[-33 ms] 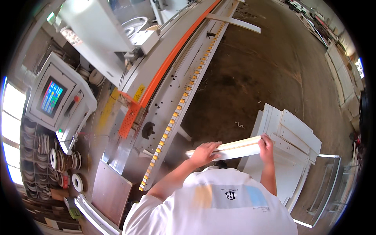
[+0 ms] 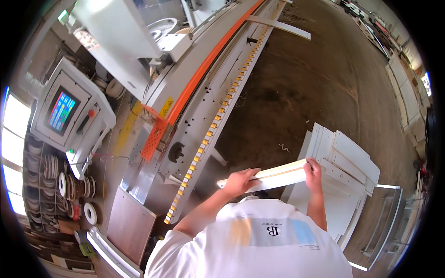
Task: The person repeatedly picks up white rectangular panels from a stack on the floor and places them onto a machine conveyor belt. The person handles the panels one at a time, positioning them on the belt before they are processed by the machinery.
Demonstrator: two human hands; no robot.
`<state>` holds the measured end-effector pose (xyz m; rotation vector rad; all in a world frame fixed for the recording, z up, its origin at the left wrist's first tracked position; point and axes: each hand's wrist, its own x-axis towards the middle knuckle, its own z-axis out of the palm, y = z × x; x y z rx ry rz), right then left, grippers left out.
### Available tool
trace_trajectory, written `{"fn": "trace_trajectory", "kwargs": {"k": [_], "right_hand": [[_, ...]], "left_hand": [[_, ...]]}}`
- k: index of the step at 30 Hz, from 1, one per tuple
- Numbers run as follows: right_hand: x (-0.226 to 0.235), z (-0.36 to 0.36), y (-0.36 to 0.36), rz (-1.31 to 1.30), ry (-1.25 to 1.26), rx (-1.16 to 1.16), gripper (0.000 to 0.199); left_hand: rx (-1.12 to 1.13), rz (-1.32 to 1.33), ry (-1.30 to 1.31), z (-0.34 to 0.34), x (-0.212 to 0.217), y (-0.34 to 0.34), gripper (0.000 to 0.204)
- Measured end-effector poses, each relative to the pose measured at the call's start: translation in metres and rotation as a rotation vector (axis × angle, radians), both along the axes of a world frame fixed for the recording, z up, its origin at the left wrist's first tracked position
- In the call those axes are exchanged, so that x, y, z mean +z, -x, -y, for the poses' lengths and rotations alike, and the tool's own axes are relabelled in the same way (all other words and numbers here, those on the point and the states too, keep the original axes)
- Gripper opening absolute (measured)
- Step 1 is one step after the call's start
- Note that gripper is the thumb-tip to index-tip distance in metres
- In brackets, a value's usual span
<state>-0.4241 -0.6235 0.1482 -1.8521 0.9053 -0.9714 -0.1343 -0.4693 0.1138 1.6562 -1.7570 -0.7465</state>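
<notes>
In front of my chest I hold narrow white boards, apparently two laid together, with pale raw edges facing up and a thin brown line between them. My left hand is closed around them near their left end, fingers over the top edge. Around the right end my right hand is closed, its fingers curled over the corner. The boards tilt slightly, right end higher. Left of them runs the edge-banding machine's side rail with yellow rollers; the boards' left end is apart from it.
A stack of white panels stands just right of my right hand. A metal frame cart is beyond it. At left are a control panel with a lit screen and rolls of edging. A white strip lies across the machine's far end.
The boards and both hands have shifted slightly to the left. My grip looks the same.
</notes>
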Motion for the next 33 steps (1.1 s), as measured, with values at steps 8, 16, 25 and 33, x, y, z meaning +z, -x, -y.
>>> {"fn": "trace_trajectory", "kwargs": {"k": [8, 16, 25, 33], "right_hand": [[-0.015, -0.02, -0.101, -0.248, 0.22, 0.091, 0.04], [-0.065, -0.039, -0.103, -0.488, -0.099, 0.234, 0.038], [-0.116, -0.056, -0.063, -0.611, -0.314, 0.256, 0.036], [-0.147, -0.05, -0.029, -0.699, -0.394, 0.204, 0.036]], "left_hand": [[0.35, -0.154, 0.03, -0.076, -0.031, -0.045, 0.052], [1.061, -0.602, -0.065, -0.127, -0.1, -0.099, 0.052], [1.462, -0.722, 0.179, -0.144, -0.118, -0.199, 0.072], [1.484, -0.876, 0.23, -0.11, -0.121, -0.216, 0.081]]}}
